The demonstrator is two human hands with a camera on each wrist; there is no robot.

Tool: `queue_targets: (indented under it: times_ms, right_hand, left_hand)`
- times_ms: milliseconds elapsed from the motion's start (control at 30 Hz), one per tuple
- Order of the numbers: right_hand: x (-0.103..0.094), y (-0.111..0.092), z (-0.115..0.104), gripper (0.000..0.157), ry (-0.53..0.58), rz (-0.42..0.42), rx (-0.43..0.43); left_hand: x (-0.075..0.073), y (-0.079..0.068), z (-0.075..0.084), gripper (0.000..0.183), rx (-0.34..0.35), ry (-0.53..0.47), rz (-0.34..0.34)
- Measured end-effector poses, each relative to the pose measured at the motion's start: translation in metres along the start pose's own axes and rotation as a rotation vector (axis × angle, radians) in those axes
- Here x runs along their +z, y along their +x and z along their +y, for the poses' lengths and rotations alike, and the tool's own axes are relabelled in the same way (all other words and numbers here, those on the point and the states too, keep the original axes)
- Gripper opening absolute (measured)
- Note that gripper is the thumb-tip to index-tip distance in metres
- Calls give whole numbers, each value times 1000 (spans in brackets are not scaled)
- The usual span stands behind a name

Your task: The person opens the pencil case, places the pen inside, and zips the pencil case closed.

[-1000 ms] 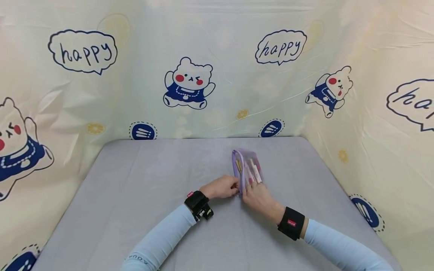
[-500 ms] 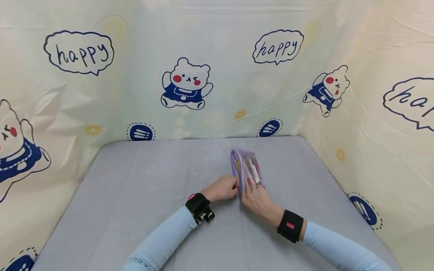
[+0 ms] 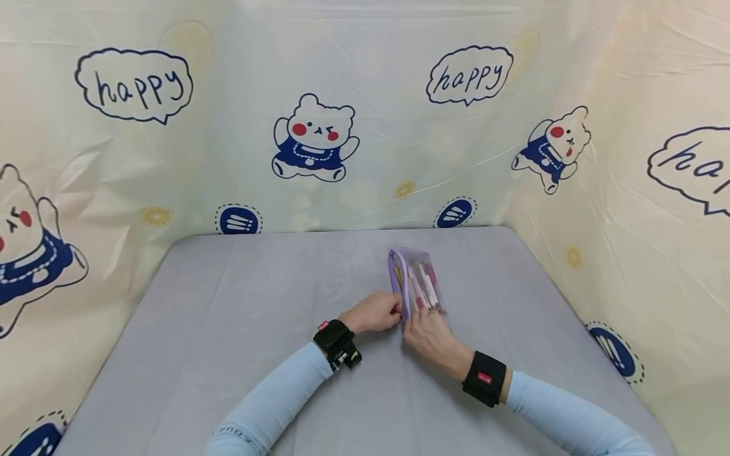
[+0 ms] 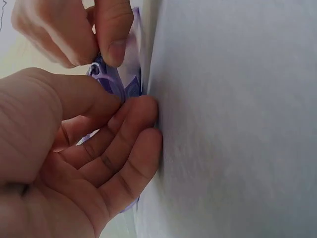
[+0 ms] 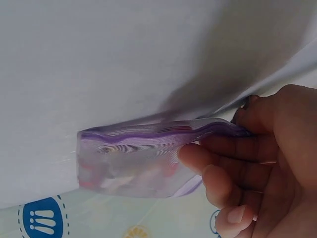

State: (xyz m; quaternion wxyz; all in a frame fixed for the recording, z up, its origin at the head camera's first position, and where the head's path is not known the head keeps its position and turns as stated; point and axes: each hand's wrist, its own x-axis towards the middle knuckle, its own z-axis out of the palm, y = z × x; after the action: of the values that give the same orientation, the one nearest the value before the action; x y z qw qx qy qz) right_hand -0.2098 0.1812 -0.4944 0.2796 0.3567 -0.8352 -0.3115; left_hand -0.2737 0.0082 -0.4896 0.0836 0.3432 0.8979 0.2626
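A see-through mesh pencil case (image 3: 419, 272) with purple zipper edging lies on the table, several pens (image 3: 426, 285) showing through it. At its near left corner my left hand (image 3: 373, 312) pinches the purple edging (image 4: 111, 84) between thumb and fingers. Just to the right, my right hand (image 3: 435, 339) grips the near end of the case, its fingers curled over the mesh. In the right wrist view, the right thumb and index finger meet at the purple zipper edge (image 5: 228, 128). Whether they hold the zipper pull cannot be told, as the fingers cover it.
The table has a grey cloth (image 3: 274, 278) over it. Behind and at the sides hangs a pale curtain (image 3: 388, 139) printed with bears and "happy" bubbles. Black bands (image 3: 485, 379) with cameras sit on both wrists.
Both hands stay at the near end of the pencil case. The right hand has shifted slightly left, and the mouth of the case looks a little narrower. The head view has moved slightly.
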Motion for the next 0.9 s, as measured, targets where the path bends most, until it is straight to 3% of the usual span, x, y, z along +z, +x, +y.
queue_targets:
  times_ms: [200,667,900]
  right_hand:
    - [-3,2,0,29,-13,3,-3]
    - [-1,5,5,24,7,9,18]
    - [0,6,8,21,11,28,36]
  left_hand:
    - [3,4,5,15,-12,66,45]
    - [11,8,15,19,-56,44,214]
    - [13,11,18,13,-96,34,259]
